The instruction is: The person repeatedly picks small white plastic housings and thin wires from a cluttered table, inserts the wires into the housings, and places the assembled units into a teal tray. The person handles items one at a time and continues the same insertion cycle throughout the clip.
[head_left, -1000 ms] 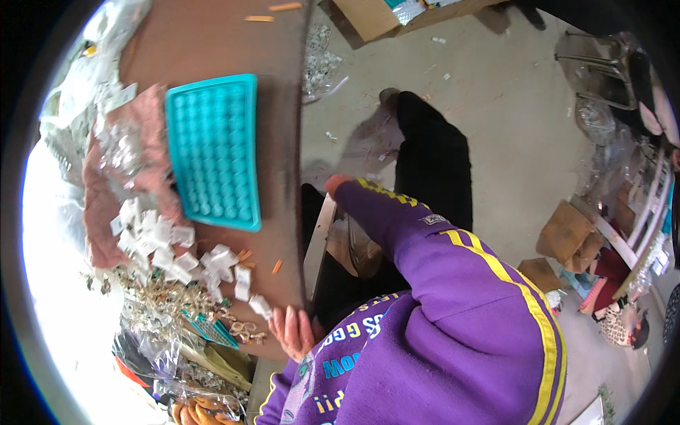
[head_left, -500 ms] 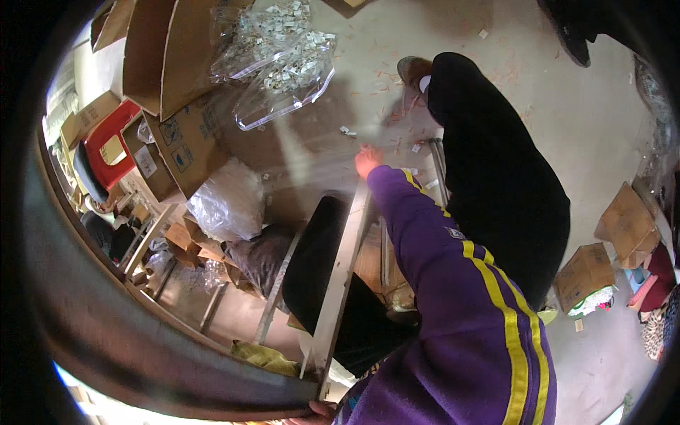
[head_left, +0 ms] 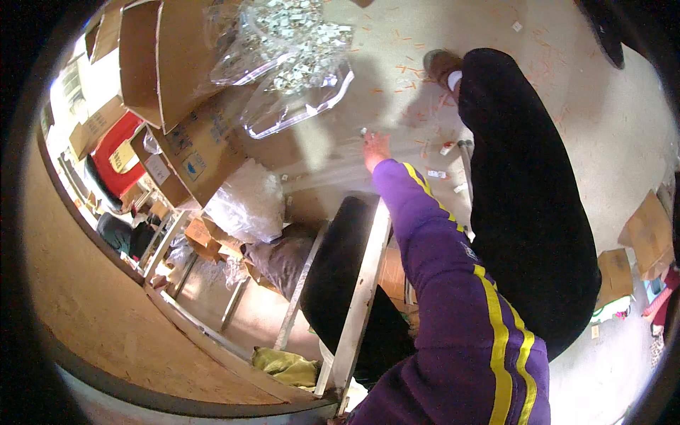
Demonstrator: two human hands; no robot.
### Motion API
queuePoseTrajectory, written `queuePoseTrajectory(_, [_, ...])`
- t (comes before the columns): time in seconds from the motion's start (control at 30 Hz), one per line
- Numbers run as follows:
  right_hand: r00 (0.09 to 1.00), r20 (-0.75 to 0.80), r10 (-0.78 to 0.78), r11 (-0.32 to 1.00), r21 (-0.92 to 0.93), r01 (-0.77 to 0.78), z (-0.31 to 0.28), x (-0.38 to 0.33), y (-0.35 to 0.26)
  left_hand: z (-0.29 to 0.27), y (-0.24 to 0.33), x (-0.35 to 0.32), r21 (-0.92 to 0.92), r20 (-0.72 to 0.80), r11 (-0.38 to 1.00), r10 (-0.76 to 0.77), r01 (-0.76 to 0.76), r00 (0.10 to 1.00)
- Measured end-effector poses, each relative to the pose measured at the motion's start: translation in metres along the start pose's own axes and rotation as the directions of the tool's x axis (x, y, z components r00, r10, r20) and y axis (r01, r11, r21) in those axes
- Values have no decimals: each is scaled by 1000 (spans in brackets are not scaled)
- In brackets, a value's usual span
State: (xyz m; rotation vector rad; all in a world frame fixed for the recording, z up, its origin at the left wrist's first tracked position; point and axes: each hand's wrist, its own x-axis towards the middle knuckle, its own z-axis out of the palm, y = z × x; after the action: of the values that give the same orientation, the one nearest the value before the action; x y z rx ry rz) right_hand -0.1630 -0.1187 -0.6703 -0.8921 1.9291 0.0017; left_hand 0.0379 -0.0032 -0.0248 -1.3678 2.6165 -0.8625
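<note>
My right hand (head_left: 377, 147), at the end of a purple sleeve with yellow stripes, reaches down over the floor (head_left: 312, 149). Its fingers look stretched out and apart. At their tips lies a small white piece (head_left: 364, 132); whether they touch it I cannot make out. Beyond the hand, a clear plastic bag (head_left: 304, 99) full of small white pieces lies with its mouth toward me. Of my left hand (head_left: 336, 421) only a sliver shows at the lower edge, by the table's edge, its fingers hidden.
A wooden table (head_left: 113, 312) curves along the lower left, above a metal frame bar (head_left: 361, 297). Cardboard boxes (head_left: 198, 152) and a bundle of clear plastic (head_left: 248, 202) stand at left. Orange scraps (head_left: 407, 69) litter the floor near my shoe (head_left: 440, 65). More boxes (head_left: 613, 280) are at right.
My right hand has reached farther out, up to the small white piece on the floor. The whole view has shifted, and less of my left hand shows.
</note>
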Motion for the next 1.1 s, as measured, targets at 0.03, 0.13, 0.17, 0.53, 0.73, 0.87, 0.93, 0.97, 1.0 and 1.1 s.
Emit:
queuePoseTrajectory(0.03, [998,-59,30,1000,7,-29,-1,3,2,-1,-3,-4,4,-3,1000,-5,5,1000])
queuePoseTrajectory(0.13, [989,-130,65,996,62,-57,-4,8,7,-6,-21,-21,24,-20,1000,-20,20,1000])
queuePoseTrajectory(0.17, [991,-109,84,994,79,-75,-6,8,9,-6,-29,-27,28,-23,999,-23,23,999])
queuePoseTrajectory(0.53, [753,261,-604,774,-32,632,-43,-156,-71,-16,8,-8,-404,198,915,105,-16,975])
queuePoseTrajectory(0.73, [136,285,-949,132,-32,991,-83,-283,-96,-34,24,62,-716,118,678,349,-164,930])
queuePoseTrajectory(0.87, [143,273,-951,245,388,889,-281,-383,-48,-41,30,83,-876,32,471,279,-108,960])
queuePoseTrajectory(0.93, [67,166,-984,92,147,985,-372,-442,-58,-41,29,90,-926,-65,348,233,-145,970])
queuePoseTrajectory(0.97, [199,189,-962,237,206,949,-408,-468,-65,-41,30,90,-953,-67,277,210,-125,976])
queuePoseTrajectory(1.0, [304,192,-933,346,254,903,-447,-487,-72,-36,38,98,-951,-87,278,180,-136,980])
queuePoseTrajectory(1.1, [321,56,-945,324,270,907,-445,-546,-126,-39,29,86,-968,-232,122,-82,-221,969])
